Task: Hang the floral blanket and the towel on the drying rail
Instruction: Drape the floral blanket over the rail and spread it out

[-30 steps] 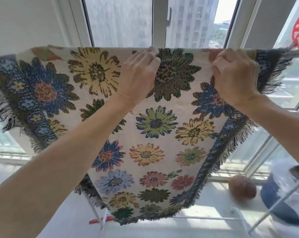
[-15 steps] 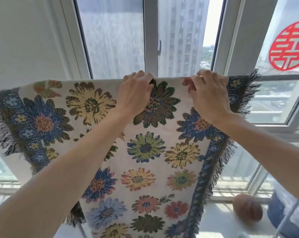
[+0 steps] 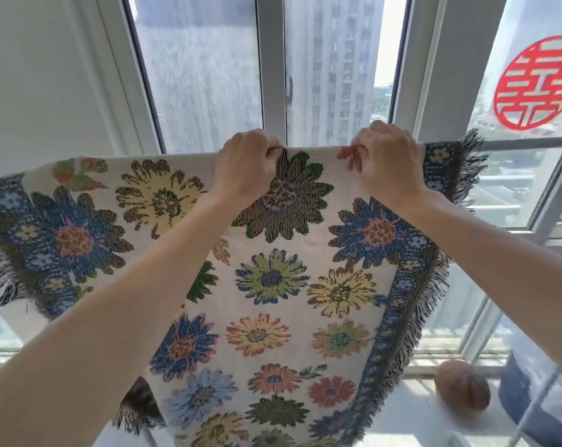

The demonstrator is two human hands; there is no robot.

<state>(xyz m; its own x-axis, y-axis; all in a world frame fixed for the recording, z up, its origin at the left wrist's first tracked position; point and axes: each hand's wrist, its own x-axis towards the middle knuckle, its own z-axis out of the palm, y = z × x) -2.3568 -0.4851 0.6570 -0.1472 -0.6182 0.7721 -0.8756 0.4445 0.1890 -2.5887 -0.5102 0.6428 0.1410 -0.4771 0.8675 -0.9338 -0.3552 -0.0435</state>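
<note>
The floral blanket (image 3: 273, 317), cream with big coloured flowers and a dark blue fringed border, hangs over the grey drying rail (image 3: 524, 144), which shows only to the right of the cloth. My left hand (image 3: 245, 166) pinches the blanket's top fold near its middle. My right hand (image 3: 387, 162) grips the same fold further right, close to the fringed edge. The left part of the blanket droops lower than the right. No towel is in view.
White window frames (image 3: 273, 75) stand just behind the rail, with a red paper cut-out (image 3: 537, 88) on the right pane. A brown ball (image 3: 463, 385) lies on the sill at lower right beside a blue and white bundle (image 3: 531, 398).
The view has tilted upward, so blanket and hands sit lower in the frame. Both hands went from lying on the top edge to pinching it with closed fingers, and the right hand came closer to the left.
</note>
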